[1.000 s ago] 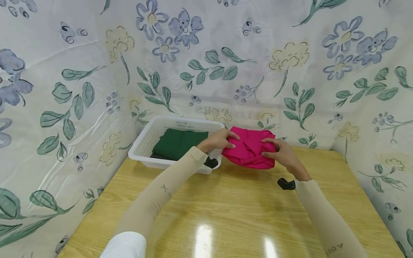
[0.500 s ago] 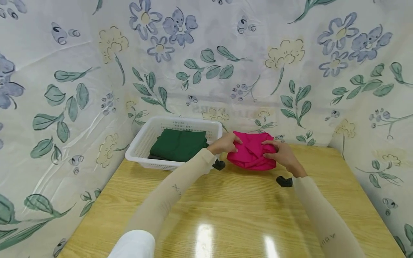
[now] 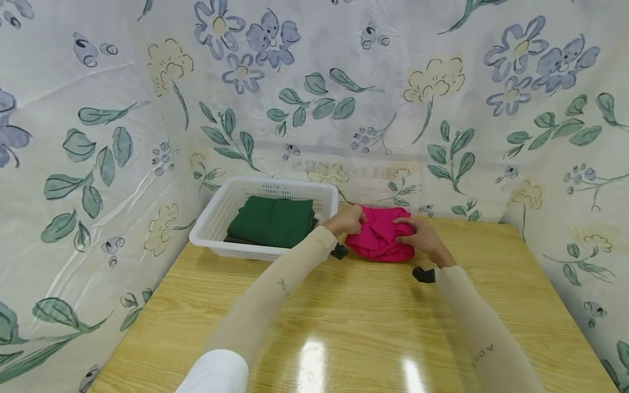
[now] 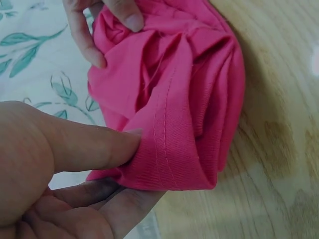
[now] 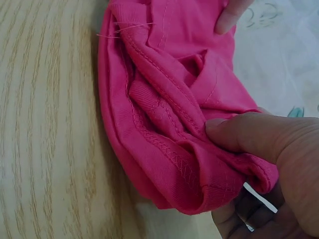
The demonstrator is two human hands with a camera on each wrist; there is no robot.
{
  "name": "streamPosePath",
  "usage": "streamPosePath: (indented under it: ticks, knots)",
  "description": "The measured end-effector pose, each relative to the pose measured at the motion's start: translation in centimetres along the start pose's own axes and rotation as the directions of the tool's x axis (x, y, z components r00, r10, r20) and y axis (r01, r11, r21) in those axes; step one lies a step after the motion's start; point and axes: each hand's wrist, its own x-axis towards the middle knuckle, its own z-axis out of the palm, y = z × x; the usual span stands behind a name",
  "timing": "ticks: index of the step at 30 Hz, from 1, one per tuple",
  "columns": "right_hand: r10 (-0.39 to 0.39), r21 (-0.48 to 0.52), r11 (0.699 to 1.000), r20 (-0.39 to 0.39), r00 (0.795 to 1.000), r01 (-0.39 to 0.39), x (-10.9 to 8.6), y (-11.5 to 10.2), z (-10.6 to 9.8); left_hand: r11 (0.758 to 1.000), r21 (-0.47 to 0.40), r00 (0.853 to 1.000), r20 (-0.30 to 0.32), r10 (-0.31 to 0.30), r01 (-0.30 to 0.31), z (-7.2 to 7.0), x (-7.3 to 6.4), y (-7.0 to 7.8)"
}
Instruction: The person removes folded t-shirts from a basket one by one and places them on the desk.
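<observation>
A bright pink folded garment [image 3: 379,236] with stitched hems is held low over the table's back, right of the basket. My left hand [image 3: 347,219] pinches its left end; in the left wrist view the thumb lies on top of the fabric and the fingers [image 4: 132,206] are underneath. At the other end, my right hand [image 3: 421,236] grips the folded layers, its thumb [image 5: 239,132] pressing on the hem in the right wrist view. Loose folds and a few stray threads [image 5: 132,30] show along the garment's edge.
A white perforated plastic basket [image 3: 206,243] stands at the back left, close beside my left hand. Folded dark green cloth [image 3: 272,221] lies in it over a darker piece. Floral sheeting [image 3: 314,125] hangs behind the wooden table [image 3: 314,305] and along its sides.
The pink garment has come lower and farther from the basket. My hands have drawn a little closer together, both keeping their hold on its ends.
</observation>
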Motion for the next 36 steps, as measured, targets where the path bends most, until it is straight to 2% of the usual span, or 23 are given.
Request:
streamPosePath:
  ticks: [5,8,16,21,25,29,32,36]
  knots:
    - [0.039,-0.029,0.999,-0.005,0.999,-0.039,0.2,0.3,0.2,1.000,0.023,1.000,-0.006,-0.019,0.019,0.4,0.4,0.0]
    - [0.044,-0.036,0.998,-0.006,0.999,-0.044,0.4,0.7,0.3,0.997,0.070,1.000,0.004,-0.028,0.028,0.7,0.5,0.0]
    - [0.067,-0.026,0.997,0.009,0.998,-0.067,0.5,1.6,0.3,0.968,0.248,0.991,0.117,-0.058,0.027,1.3,0.9,0.0]
    - [0.084,-0.008,0.996,0.019,0.996,-0.084,0.4,1.9,0.2,0.964,0.265,0.982,0.171,-0.083,0.035,1.3,1.2,0.1]
    - [0.087,-0.037,0.996,0.008,0.996,-0.086,0.3,1.8,0.3,0.965,0.260,0.986,0.151,-0.076,0.035,1.0,0.7,0.2]
    - [0.076,-0.080,0.994,-0.014,0.997,-0.077,0.0,1.8,-0.1,0.969,0.243,0.996,0.075,-0.053,0.033,0.6,0.1,0.4]
    - [0.059,-0.074,0.995,-0.028,0.998,-0.061,-0.4,1.7,-0.7,0.974,0.226,0.999,0.028,-0.030,0.023,0.2,-0.2,0.5]
    - [0.018,-0.074,0.997,-0.067,0.998,-0.023,-0.8,1.2,-1.5,0.982,0.186,1.000,0.013,0.012,-0.014,-0.6,-0.4,0.6]
